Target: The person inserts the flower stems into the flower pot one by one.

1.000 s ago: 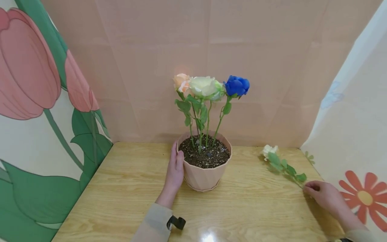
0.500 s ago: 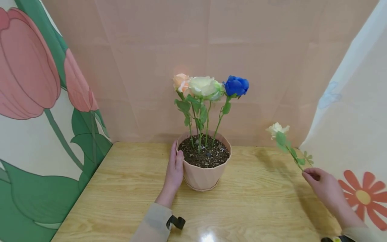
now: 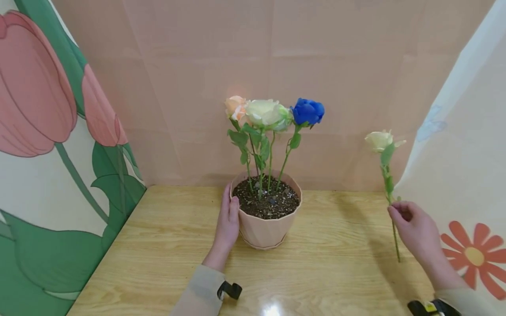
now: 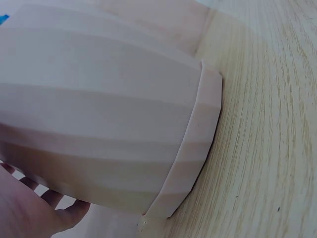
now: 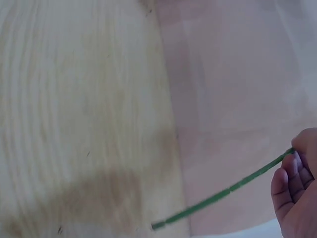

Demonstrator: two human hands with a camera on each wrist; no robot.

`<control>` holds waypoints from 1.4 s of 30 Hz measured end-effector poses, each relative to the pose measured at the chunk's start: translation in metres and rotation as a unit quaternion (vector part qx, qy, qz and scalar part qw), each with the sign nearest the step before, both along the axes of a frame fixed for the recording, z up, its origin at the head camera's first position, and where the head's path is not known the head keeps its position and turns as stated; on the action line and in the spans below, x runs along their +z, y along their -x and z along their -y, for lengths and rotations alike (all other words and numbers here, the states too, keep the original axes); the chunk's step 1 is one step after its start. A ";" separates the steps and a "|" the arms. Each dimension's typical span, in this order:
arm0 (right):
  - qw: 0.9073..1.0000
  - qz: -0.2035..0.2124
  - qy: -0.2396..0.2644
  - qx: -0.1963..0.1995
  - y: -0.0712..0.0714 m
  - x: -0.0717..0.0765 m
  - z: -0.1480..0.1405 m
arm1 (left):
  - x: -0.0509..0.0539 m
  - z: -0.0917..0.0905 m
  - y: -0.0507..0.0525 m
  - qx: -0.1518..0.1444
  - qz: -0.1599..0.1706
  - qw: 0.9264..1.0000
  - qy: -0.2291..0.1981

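Observation:
My left hand (image 3: pixel 229 219) rests against the left side of a pale pink flowerpot (image 3: pixel 264 230), its fingers laid along the wall below the rim. In the left wrist view the hand (image 4: pixel 29 210) touches the faceted side of the pot (image 4: pixel 99 109). On the right, my right hand (image 3: pixel 417 228) pinches the stem of a white rose (image 3: pixel 380 141) between thumb and fingers. That rose stands nearly upright above the table, bloom up. Its bare green stem (image 5: pixel 213 199) sticks out below the right hand (image 5: pixel 299 183) in the right wrist view.
Dark soil (image 3: pixel 272 205) fills the pot. Planted in it are a blue rose (image 3: pixel 308 111), a large cream rose (image 3: pixel 264 113) and peach blooms (image 3: pixel 236 107). A wooden table (image 3: pixel 178 245) lies beneath, with a pink backdrop (image 3: pixel 197 87) behind and flower-printed sheets at both sides.
My right hand has raised the white rose off the table and turned it from lying slanted to nearly upright. The left hand stays against the pot.

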State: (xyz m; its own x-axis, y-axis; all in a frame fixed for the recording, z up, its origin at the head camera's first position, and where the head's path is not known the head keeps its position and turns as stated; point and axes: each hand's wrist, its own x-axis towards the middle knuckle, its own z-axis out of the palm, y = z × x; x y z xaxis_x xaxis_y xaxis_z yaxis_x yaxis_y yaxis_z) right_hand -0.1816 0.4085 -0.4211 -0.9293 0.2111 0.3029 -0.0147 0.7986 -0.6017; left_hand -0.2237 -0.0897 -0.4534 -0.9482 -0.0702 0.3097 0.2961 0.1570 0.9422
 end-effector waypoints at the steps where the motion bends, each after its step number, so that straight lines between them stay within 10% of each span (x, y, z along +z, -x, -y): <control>1: 1.000 -0.004 0.004 0.001 0.001 0.002 0.002 | 0.000 0.000 0.000 -0.001 -0.001 1.000 0.000; 42: 0.970 -0.165 0.142 0.107 -0.003 0.121 0.154 | 0.001 0.000 -0.002 0.009 0.001 1.000 0.010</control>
